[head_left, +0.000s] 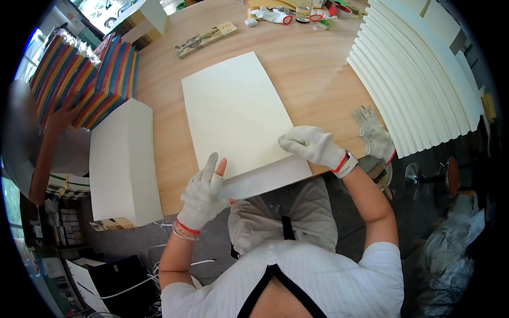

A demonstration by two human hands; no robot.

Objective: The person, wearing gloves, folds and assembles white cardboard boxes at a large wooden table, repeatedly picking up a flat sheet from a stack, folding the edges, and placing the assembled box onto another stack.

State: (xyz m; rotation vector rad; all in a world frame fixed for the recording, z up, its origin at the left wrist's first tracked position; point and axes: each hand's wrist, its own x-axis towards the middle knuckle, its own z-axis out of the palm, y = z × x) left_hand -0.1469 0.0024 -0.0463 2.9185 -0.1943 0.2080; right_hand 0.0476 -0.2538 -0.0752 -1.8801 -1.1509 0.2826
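A large cream sheet of paper or board (238,111) lies on the wooden table before me. A white sheet (273,176) juts out from under its near edge, over the table's front. My left hand (204,191), in a pale knit glove with some fingertips bare, is at the near left corner. Its fingers are stretched out and apart. Over the near right corner of the cream sheet is my right hand (313,144), also gloved. Its fingers are pressed together in a pinch, and whatever is between them is hidden.
A tall cream stack (124,164) stands at left, with bundles in coloured covers (114,74) behind it, where another person's hand (62,114) rests. At right are layered white stacks (413,79) and a loose glove (375,135). A printed strip (207,40) and tape roll (342,10) lie farther back.
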